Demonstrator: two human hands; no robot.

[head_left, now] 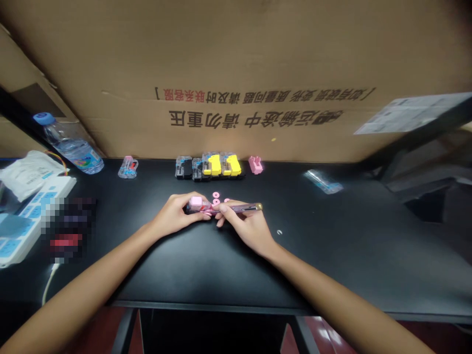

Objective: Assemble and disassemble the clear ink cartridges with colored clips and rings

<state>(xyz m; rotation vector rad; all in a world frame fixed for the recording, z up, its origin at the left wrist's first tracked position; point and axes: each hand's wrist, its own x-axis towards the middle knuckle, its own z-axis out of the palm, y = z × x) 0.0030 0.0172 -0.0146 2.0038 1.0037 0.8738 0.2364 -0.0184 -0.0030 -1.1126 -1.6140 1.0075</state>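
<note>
My left hand (176, 215) and my right hand (246, 222) meet over the middle of a black table (206, 265). The left fingers are closed round a small clear and pink plastic device (196, 204). The right fingers pinch a thin pen-like tool (243, 208) with a gold tip that points right; its other end reaches the device. Two small pink rings (216, 198) lie on the table just behind the hands. A tiny white ring (279, 232) lies to the right of my right wrist.
Along the back edge stand a row of clear, black and yellow devices (208, 166), a pink part (255, 164), a clear device (128, 167) and a plastic wrapper (323, 181). A water bottle (70, 145), a power strip (25, 216) and a white bag (29, 169) are at left. A cardboard wall (236, 73) rises behind.
</note>
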